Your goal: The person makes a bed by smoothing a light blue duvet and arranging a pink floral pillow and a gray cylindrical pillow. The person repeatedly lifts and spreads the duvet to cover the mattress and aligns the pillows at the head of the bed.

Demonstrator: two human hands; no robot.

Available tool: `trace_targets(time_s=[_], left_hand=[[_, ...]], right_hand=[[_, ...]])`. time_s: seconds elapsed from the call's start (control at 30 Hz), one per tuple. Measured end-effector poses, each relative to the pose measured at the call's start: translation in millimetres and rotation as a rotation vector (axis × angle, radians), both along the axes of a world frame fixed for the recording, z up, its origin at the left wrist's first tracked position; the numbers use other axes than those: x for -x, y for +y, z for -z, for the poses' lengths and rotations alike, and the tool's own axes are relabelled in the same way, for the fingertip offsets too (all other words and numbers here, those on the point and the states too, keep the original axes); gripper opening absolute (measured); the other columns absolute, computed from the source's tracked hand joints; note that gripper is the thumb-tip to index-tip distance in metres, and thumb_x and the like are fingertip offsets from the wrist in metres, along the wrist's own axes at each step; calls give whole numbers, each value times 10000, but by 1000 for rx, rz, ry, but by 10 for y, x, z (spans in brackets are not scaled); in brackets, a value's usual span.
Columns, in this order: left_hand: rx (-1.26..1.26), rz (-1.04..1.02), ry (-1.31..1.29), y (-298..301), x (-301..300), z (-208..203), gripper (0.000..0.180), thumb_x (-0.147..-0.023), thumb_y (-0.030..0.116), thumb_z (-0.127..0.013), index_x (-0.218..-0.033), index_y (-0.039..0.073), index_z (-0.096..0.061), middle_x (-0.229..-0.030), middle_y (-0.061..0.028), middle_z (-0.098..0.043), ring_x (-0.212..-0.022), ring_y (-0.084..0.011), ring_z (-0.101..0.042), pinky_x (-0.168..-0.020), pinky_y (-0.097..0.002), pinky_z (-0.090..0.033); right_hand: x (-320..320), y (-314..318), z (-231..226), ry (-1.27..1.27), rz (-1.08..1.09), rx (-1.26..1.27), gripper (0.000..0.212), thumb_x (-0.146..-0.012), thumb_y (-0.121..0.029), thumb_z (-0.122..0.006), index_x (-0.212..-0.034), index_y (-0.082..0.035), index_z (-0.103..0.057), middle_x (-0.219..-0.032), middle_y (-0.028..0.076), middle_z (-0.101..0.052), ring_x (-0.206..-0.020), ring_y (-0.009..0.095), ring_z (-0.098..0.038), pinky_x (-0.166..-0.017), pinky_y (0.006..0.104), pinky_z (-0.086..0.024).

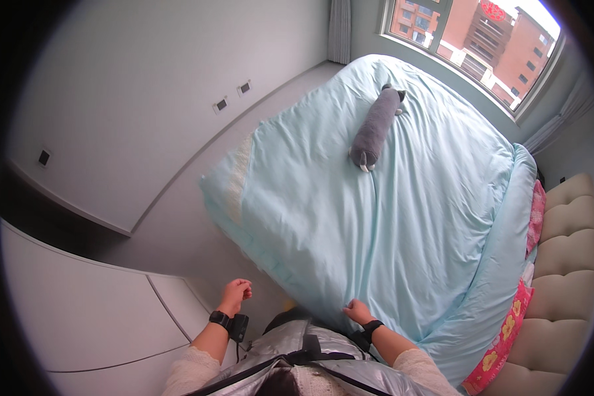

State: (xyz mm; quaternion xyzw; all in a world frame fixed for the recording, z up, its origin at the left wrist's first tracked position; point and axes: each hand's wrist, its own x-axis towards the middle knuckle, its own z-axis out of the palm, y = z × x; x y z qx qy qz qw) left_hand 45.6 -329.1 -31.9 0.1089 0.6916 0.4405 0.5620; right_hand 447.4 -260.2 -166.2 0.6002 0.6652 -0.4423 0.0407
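A light blue quilt [310, 198] covers the wide bed, with long folds running toward my right hand [358, 311]. That hand is closed on the quilt's near edge, pinching the cloth. To the left, my left hand [235, 294] is held over the floor, apart from the quilt. Its fingers are curled in, and nothing shows in them. On top of the quilt lies a long grey plush animal pillow [376, 129]. A lace strip [239, 178] runs along the quilt's left side.
A padded beige headboard [561, 264] stands at the right, with a red flowered pillow [505, 340] before it. White cabinets [92, 297] are at the lower left. The grey floor [178, 218] runs between bed and wall. A window [475, 46] is at the far right.
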Motion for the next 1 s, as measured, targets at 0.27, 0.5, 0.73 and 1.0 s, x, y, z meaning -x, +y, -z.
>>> trace_targets(time_s=[0.27,0.5,0.73,1.0], left_hand=[[-21,1,11,600,356,154,61,-786,84,-495,-800,51,-545,-642,-18,-525,-548,-99,-508,-519,-234,-467],[53,26,-31,1291,1198,596,50,-769,74,-497,-788,49,-535,-630,-22,-522,-506,-105,-498,-475,-236,-455],[12,60,-96,1695,2093,833,56,-771,69,-492,-792,51,-540,-614,-23,-518,-494,-108,-496,-459,-239,-454],[41,50,-159,1813,2636,765,73,-793,94,-484,-813,47,-536,-615,-22,-509,-503,-110,-502,-456,-243,-460]], right_hand=[[10,45,-72,87,113,-9,207,-699,-237,-584,-769,-43,-569,-752,142,-594,-735,290,-567,-655,363,-445],[524,168,69,89,316,32,227,-707,-138,-597,-891,-23,-530,-771,107,-599,-691,210,-580,-615,310,-461],[1325,99,196,25,371,283,276,-725,-113,-594,-976,-12,-540,-784,78,-594,-668,154,-571,-597,272,-463],[1634,269,7,-6,398,182,307,-699,-209,-591,-940,-22,-565,-900,138,-609,-858,260,-581,-752,337,-455]])
